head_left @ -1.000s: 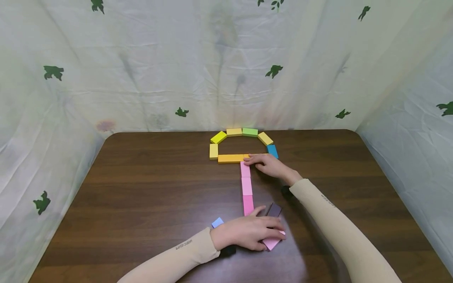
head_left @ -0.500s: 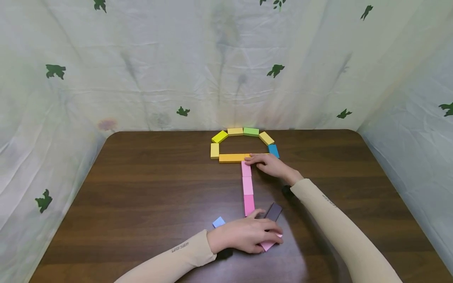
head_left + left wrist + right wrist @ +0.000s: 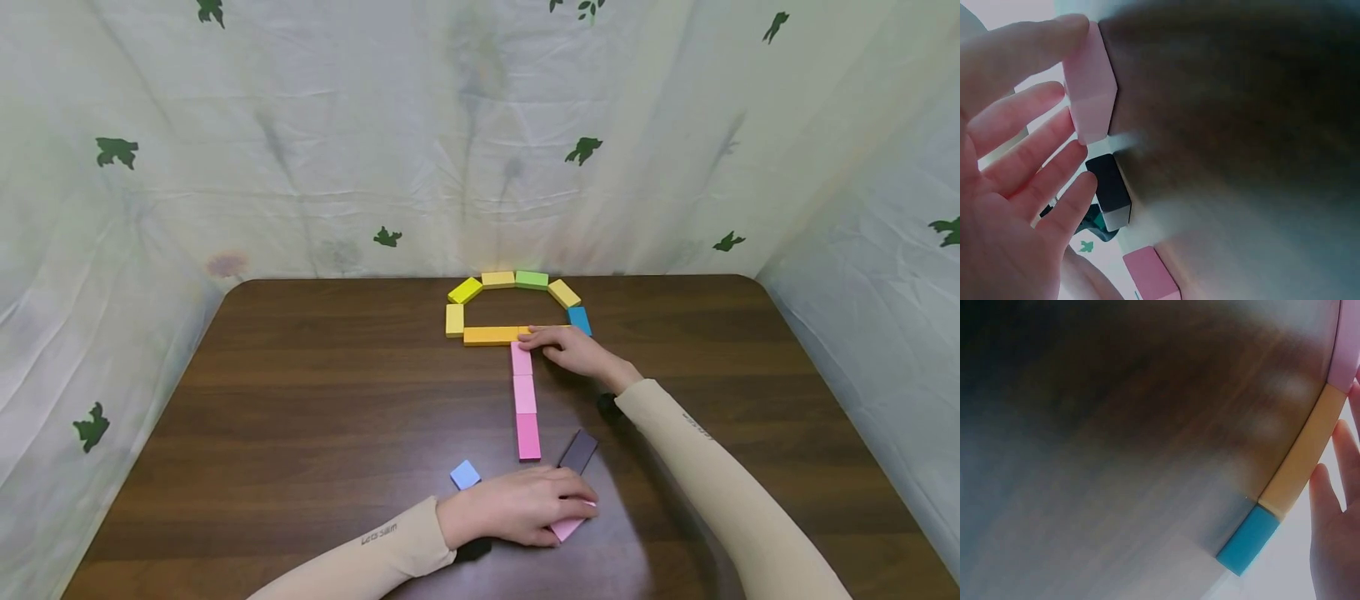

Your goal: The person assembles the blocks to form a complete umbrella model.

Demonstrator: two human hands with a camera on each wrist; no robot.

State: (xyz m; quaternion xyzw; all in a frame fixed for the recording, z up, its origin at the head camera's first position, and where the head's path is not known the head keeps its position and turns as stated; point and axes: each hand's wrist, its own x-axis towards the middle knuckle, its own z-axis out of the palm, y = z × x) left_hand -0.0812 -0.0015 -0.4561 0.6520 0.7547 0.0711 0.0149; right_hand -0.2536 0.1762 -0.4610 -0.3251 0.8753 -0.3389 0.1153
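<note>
My left hand [image 3: 525,504] grips a pink block [image 3: 567,530] at the near part of the table, its thumb against the block in the left wrist view. Just beyond lies a dark block [image 3: 578,452]. To the left sits a small blue block [image 3: 465,475], partly covered by the hand. My right hand [image 3: 577,352] rests its fingertips where a column of pink blocks [image 3: 524,394] meets a row of orange blocks [image 3: 491,336]. Those fingers hide part of the row. In the right wrist view its fingers extend along the orange block [image 3: 1305,453].
An arch of yellow, green and teal-blue blocks [image 3: 532,280] curves behind the orange row, close to the table's back edge. White curtains [image 3: 315,150] with green leaf shapes surround the brown wooden table [image 3: 315,400].
My left hand and the pink block have shifted slightly toward me and left. A finger has drawn back from the column's near end, exposing it. The right hand stays put.
</note>
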